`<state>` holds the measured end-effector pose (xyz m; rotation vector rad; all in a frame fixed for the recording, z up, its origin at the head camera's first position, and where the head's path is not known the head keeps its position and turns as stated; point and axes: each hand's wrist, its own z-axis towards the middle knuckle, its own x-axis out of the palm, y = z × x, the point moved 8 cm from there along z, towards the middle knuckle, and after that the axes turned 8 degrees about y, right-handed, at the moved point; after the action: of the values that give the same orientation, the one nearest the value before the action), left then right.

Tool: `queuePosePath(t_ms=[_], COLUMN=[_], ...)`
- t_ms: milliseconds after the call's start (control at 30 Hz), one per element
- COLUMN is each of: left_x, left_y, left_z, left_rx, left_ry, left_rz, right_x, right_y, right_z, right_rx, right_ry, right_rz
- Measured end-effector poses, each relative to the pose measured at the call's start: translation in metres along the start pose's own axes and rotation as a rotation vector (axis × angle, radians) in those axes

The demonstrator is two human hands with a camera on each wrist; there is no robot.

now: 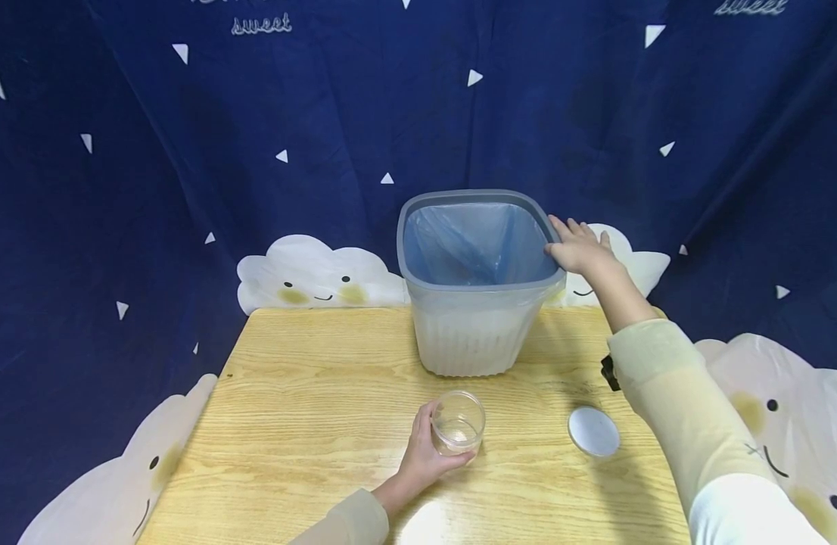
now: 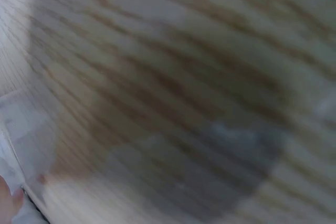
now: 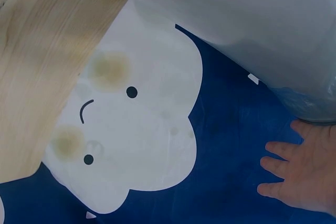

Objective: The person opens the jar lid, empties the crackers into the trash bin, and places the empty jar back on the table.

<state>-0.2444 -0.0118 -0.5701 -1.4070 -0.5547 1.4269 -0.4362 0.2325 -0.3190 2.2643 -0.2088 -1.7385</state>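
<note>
In the head view my left hand (image 1: 421, 459) grips a clear round plastic jar (image 1: 458, 421) at its side, low over the table's front middle. The jar has no lid on it. Behind it stands a trash bin (image 1: 469, 333) with a grey rim and a translucent liner inside. My right hand (image 1: 577, 246) touches the right side of the bin's rim. In the right wrist view its fingers (image 3: 274, 166) are spread and straight beside the bin wall (image 3: 252, 19). The left wrist view is blurred, with only part of a hand at the lower left edge.
A round silvery lid (image 1: 593, 431) lies on the wooden table (image 1: 309, 378), right of the jar and under the right forearm. A dark blue curtain (image 1: 337, 113) with white triangles and smiling clouds surrounds the table's back and sides.
</note>
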Motion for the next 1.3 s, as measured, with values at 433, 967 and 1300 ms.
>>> queuePosePath(t_ms=[433,967,1300], left_x=[0.000,-0.006,-0.014], left_y=[0.002,-0.003,-0.009], left_z=[0.000,0.003,0.008], left_rx=[-0.046,-0.120,-0.108], left_ry=[0.035,0.086,0.175], left_rz=[0.005,0.197,0.305], right_x=[0.001,0.000,-0.001], right_y=[0.000,0.000,-0.001], right_z=[0.001,0.000,0.001], right_rx=[-0.001,0.000,-0.002], right_ry=[0.002,-0.002,-0.031], right_rz=[-0.006,-0.006,-0.009])
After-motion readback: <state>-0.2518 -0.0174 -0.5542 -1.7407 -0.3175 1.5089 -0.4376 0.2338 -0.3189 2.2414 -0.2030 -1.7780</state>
